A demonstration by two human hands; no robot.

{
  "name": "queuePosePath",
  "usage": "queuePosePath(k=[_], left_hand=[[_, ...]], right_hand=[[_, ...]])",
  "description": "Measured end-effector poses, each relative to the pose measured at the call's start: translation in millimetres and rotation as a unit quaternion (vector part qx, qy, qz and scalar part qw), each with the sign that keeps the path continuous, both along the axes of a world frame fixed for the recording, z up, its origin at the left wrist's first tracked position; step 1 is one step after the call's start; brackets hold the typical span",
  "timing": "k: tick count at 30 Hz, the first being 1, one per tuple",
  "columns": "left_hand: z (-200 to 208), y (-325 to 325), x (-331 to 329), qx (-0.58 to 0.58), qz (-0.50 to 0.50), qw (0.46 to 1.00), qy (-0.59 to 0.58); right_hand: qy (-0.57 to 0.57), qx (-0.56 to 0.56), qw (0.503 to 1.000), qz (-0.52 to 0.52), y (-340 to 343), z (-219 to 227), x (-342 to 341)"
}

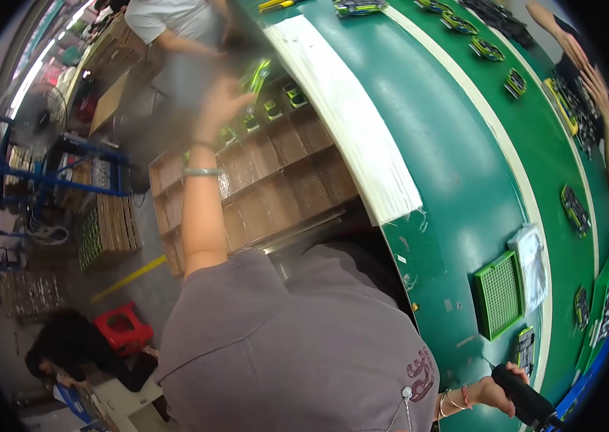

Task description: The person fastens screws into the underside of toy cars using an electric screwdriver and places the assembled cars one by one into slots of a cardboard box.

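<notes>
My left hand [219, 104], blurred, reaches out over a cardboard box [247, 223] divided into compartments. A bright green plastic part [255, 76] is at its fingertips and appears held; its exact shape is smeared. Several small green and black pieces [271, 109] sit in the far compartments, while the near ones look brown and bare. Down at the lower right, my right hand [493, 394] is closed round a black electric screwdriver [522, 397], its thin bit pointing up and left. Near that tip lies a black and grey device [525, 347] on the green workbench [434, 252].
A white sheet stack [348, 115] runs along the bench edge. A green tray [500, 295] lies beside clear plastic bags [533, 263]. Several green-black units [488, 49] line the far green strip. Other people work around; a red stool [123, 327] stands behind at left.
</notes>
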State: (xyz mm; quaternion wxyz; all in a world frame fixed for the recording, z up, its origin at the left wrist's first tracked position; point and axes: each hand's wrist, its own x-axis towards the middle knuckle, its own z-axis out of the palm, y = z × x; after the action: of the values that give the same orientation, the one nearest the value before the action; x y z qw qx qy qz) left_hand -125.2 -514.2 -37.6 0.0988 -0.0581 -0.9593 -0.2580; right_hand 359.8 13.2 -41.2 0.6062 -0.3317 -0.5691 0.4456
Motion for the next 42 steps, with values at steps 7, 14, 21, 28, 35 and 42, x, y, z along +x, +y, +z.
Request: queuePosePath(k=[7,14,21,28,35,42], left_hand=[[-105.5,-35.3,43.1,0.267,0.202,0.908,-0.250],[-156.9,-143.9,75.9,0.330,0.444,0.825,-0.115],[-145.2,-210.8,100.0,-0.029,0.543,0.832,-0.111],[-173.6,-318.9,100.5,-0.122,0.463,0.877,-0.050],[-148.5,-268.7,22.1,-0.113,0.456,0.881,-0.060],[-72.0,-133.4,-64.8,0.012,0.141,0.959,0.244]], right_hand=[[-0.003,0.031,0.999,0.045,-2.9,-2.8,-27.8],[0.040,-0.028,0.985,0.167,20.7,-19.1,-39.0],[0.087,-0.097,0.955,0.266,45.0,-43.0,-44.8],[0.137,-0.184,0.910,0.345,51.9,-74.4,-42.1],[0.184,-0.169,0.920,0.303,24.2,-31.4,49.1],[0.250,-0.025,0.963,0.098,-35.5,-22.7,17.6]])
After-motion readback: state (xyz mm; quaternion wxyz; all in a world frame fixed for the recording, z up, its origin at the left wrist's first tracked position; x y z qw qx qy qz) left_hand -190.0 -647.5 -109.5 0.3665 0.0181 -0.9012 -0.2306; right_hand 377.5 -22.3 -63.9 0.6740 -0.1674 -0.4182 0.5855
